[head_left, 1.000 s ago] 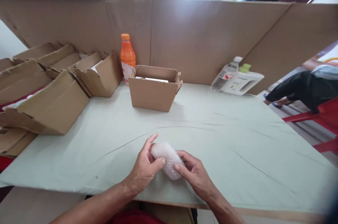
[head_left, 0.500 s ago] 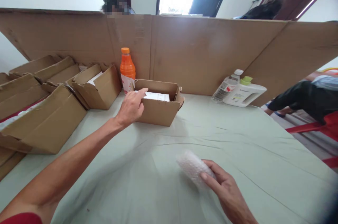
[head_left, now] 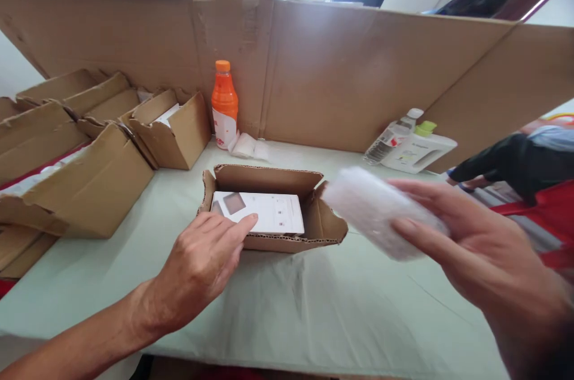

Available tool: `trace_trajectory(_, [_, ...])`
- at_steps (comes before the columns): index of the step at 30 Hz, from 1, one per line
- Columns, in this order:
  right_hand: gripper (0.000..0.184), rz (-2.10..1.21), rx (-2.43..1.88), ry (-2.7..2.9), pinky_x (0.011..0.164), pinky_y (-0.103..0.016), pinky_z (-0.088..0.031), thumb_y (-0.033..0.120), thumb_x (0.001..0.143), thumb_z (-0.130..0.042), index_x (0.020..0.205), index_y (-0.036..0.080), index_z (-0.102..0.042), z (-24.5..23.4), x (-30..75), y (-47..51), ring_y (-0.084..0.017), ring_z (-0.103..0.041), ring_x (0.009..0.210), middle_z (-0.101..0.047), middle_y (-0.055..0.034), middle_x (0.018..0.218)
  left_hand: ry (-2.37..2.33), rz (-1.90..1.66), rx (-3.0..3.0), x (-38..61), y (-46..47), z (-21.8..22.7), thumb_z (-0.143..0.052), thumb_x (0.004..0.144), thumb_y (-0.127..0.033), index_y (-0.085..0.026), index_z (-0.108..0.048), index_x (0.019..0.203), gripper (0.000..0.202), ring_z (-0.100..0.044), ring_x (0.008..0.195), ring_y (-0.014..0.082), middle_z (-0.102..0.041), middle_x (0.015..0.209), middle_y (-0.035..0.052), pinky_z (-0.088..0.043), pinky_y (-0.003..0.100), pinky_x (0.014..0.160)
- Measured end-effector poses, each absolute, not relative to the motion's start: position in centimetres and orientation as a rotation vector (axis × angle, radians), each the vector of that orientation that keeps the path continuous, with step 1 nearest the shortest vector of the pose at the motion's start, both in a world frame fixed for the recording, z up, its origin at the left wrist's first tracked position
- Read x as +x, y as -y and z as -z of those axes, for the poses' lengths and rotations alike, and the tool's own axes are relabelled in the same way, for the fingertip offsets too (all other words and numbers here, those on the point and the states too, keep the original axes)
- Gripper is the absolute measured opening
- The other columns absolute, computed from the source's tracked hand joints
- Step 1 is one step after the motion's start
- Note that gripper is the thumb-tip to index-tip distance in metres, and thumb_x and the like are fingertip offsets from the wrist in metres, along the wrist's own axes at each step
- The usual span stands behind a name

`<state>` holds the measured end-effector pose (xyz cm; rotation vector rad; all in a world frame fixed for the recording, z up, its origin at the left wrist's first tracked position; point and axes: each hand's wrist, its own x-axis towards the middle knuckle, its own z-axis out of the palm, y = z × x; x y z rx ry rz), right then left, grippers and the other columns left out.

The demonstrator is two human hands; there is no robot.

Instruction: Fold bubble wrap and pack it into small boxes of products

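Note:
An open cardboard box (head_left: 280, 241) sits on the pale green table in front of me, with a white card or booklet (head_left: 262, 213) lying inside it. My left hand (head_left: 201, 263) grips the box's near wall, fingertips hooked over the rim by the white card. My right hand (head_left: 475, 245) is raised above the table to the right of the box and holds a bubble-wrapped bundle (head_left: 372, 210), which hovers just beside the box's right flap.
Several open cardboard boxes (head_left: 89, 159) crowd the left side. An orange bottle (head_left: 224, 104) and a small white roll (head_left: 249, 146) stand by the cardboard partition (head_left: 350, 69). A water bottle and white jug (head_left: 412, 147) lie at the right. A seated person (head_left: 515, 159) is beyond the table's right edge.
My left hand has drawn the small box from the back of the table toward me. My right hand has lifted the bubble-wrapped bundle off the table and up beside the box.

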<state>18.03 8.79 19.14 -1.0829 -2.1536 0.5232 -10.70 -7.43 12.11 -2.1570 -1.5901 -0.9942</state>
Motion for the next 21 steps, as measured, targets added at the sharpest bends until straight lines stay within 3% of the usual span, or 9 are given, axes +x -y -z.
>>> trace_trajectory(3, [0.042,-0.430,-1.045,2.475,0.072,-0.033,-0.054,0.045,0.089,-0.058,0.125,0.027,-0.068,-21.2,14.6,-10.2,-0.024,-0.069,0.091,-0.074,-0.0062,0.111,1.562,0.996,-2.103,-10.7,7.0,-11.8,-0.051,0.092,-0.003,-0.014,-0.052,0.134,0.043,-0.065,0.077,0.0198,-0.072,0.087,0.0044,-0.052,0.037,0.074])
trace_trajectory(5, [0.035,-0.246,-1.159,2.721,0.068,-0.033,-0.050,0.032,0.088,-0.056,0.118,0.025,-0.072,-22.1,12.1,-11.0,-0.023,-0.068,0.081,-0.076,-0.0060,0.098,1.552,1.000,-2.070,-10.6,6.7,-11.5,-0.050,0.092,-0.004,-0.014,-0.054,0.130,0.039,-0.064,0.075,0.0200,-0.072,0.086,0.0050,-0.051,0.037,0.071])
trace_trajectory(8, [0.027,0.119,-1.349,3.053,0.060,-0.033,-0.041,0.015,0.083,-0.053,0.093,0.020,-0.078,-22.7,8.4,-11.7,-0.023,-0.063,0.067,-0.072,-0.0073,0.074,1.536,1.013,-2.053,-10.5,6.5,-11.4,-0.051,0.092,-0.003,-0.012,-0.056,0.127,0.036,-0.063,0.073,0.0206,-0.072,0.085,0.0061,-0.050,0.037,0.069])
trace_trajectory(11, [0.024,0.022,-1.368,3.341,0.056,-0.031,-0.037,0.006,0.077,-0.055,0.065,0.018,-0.072,-22.3,5.1,-12.0,-0.018,-0.058,0.056,-0.067,-0.0060,0.061,1.513,1.026,-2.055,-10.6,6.5,-11.3,-0.051,0.092,-0.003,-0.010,-0.055,0.127,0.036,-0.063,0.073,0.0213,-0.072,0.085,0.0069,-0.049,0.037,0.068])
trace_trajectory(14, [0.021,-0.174,-1.309,3.476,0.052,-0.029,-0.035,0.009,0.073,-0.061,0.055,0.018,-0.066,-21.5,3.6,-12.2,-0.014,-0.052,0.048,-0.061,-0.0028,0.053,1.487,1.045,-2.044,-10.7,6.4,-11.3,-0.050,0.092,-0.003,-0.010,-0.054,0.128,0.037,-0.064,0.073,0.0218,-0.072,0.083,0.0064,-0.050,0.038,0.069])
trace_trajectory(18, [0.011,-0.136,-1.128,3.374,0.050,-0.026,-0.034,0.029,0.077,-0.065,0.077,0.020,-0.072,-21.7,4.9,-12.0,-0.015,-0.056,0.056,-0.068,-0.0024,0.067,1.483,1.059,-2.031,-10.8,6.3,-11.1,-0.047,0.091,-0.003,-0.013,-0.051,0.134,0.044,-0.065,0.075,0.0225,-0.072,0.083,0.0055,-0.051,0.039,0.070])
trace_trajectory(21, [0.013,-0.067,-1.231,3.219,0.052,-0.026,-0.033,0.029,0.080,-0.060,0.081,0.021,-0.071,-22.2,6.4,-11.4,-0.015,-0.056,0.059,-0.068,-0.0017,0.070,1.480,1.072,-2.032,-10.7,6.3,-10.9,-0.047,0.090,-0.002,-0.015,-0.050,0.135,0.047,-0.065,0.075,0.0221,-0.071,0.083,0.0050,-0.051,0.039,0.072])
